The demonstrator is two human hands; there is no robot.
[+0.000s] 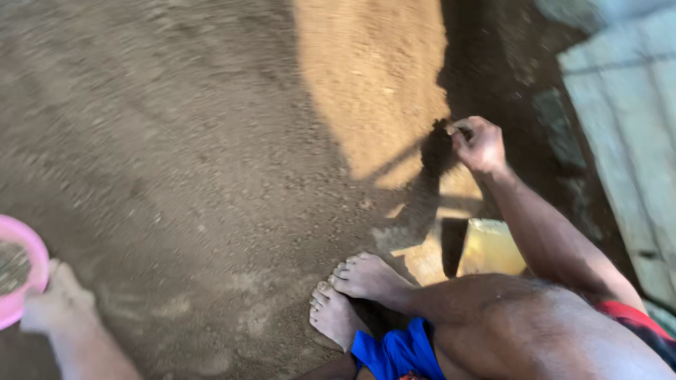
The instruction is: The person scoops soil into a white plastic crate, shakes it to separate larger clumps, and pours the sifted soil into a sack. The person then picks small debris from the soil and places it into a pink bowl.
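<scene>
My left hand [60,301] is at the lower left, blurred, gripping the rim of a round pink bowl [21,239]. The bowl holds brownish grainy stuff and is cut off by the frame's edge. My right hand [480,144] is stretched out at the upper right, just above the dirt ground. Its fingers are curled and pinched together. Whether anything small sits between them is not visible. The hand's dark shadow [436,151] falls on the ground right beside it.
Bare sandy ground [211,141] fills most of the view, with a sunlit patch [373,77] at the top middle. My two bare feet [348,295], a bare knee and blue cloth [394,352] are at the bottom. A yellowish flat object [491,250] lies under my right forearm. Pale planks [627,105] run along the right.
</scene>
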